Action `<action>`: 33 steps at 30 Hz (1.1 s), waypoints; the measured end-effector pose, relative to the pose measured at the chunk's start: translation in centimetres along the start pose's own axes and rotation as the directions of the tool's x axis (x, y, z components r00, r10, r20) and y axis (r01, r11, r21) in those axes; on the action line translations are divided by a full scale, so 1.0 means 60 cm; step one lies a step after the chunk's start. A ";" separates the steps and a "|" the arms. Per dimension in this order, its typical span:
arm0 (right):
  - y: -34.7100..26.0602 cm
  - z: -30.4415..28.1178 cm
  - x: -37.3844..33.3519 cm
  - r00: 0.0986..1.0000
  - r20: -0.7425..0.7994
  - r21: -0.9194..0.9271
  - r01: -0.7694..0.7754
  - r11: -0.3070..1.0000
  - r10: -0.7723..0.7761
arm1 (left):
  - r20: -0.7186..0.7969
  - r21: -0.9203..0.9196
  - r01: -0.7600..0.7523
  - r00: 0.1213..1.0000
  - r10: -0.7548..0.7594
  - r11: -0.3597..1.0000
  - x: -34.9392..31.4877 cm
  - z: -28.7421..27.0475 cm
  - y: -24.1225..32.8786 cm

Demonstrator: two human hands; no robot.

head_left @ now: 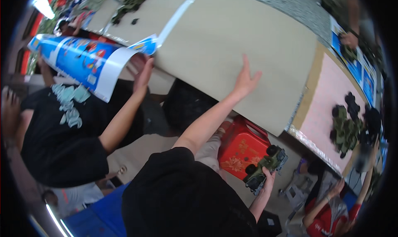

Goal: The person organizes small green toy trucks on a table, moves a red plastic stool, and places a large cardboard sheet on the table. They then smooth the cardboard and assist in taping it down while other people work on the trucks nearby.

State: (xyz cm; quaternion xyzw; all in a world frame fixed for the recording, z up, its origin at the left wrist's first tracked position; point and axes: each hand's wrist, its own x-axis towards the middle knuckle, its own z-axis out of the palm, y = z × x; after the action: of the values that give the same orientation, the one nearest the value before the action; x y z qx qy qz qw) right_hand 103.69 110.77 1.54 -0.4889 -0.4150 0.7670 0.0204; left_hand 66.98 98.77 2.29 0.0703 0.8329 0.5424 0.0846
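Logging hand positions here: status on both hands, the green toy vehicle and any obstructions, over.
Left hand open over beige tabletop, contact unclear. Right hand gripping green toy vehicle near red stool. Blue printed sheet beyond tabletop's left edge.

The left arm (211, 120) reaches forward and rightward, nearly straight, bare below a short black sleeve (176, 160); the left hand (247, 83) is open, one finger (246, 62) extended, thumb (257, 76) spread rightward. The right forearm (259, 204) angles upward beside the torso (178, 199), the right hand (268, 182) closed in a grip, one digit (265, 171) pointing up
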 end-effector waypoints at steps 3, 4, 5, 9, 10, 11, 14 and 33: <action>-0.006 0.001 -0.002 0.997 0.075 -0.068 -0.017 0.998 0.023 | -0.574 -0.189 -0.047 0.816 -0.072 0.981 0.027 -0.266 -0.019; -0.006 0.001 0.001 0.995 0.085 -0.105 -0.034 0.994 0.043 | -0.753 -0.041 0.001 0.658 -0.032 0.999 0.026 -0.351 -0.008; -0.011 0.008 0.003 0.992 0.121 -0.143 -0.023 0.989 0.041 | -0.820 0.036 -0.016 0.571 0.038 0.999 0.012 -0.419 0.010; -0.021 0.014 0.012 0.992 0.121 -0.163 -0.011 0.987 0.031 | -0.741 -0.441 -0.218 0.635 -0.216 0.871 -0.036 -0.546 0.082; -0.020 0.017 0.015 0.992 0.123 -0.164 -0.017 0.986 0.038 | -0.601 -0.715 -0.243 0.693 -0.399 0.656 -0.032 -0.569 0.088; -0.021 0.013 0.020 0.992 0.119 -0.164 -0.017 0.986 0.037 | -0.589 -0.712 -0.282 0.738 -0.329 0.643 -0.030 -0.581 0.080; -0.027 0.018 0.005 0.993 0.101 -0.179 0.085 0.980 -0.068 | -0.653 -0.431 -0.383 0.758 0.011 0.817 -0.036 -0.449 0.115; -0.004 0.003 -0.087 0.977 -0.201 0.121 0.103 0.987 -0.077 | 0.549 0.692 -0.568 0.815 0.185 0.446 0.002 0.123 -0.149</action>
State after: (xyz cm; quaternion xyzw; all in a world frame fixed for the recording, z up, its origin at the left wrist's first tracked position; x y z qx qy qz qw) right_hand 106.17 108.51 5.58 -0.5401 -0.3817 0.7391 0.1276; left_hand 68.26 101.79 -8.82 0.3973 0.9123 0.0581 0.0812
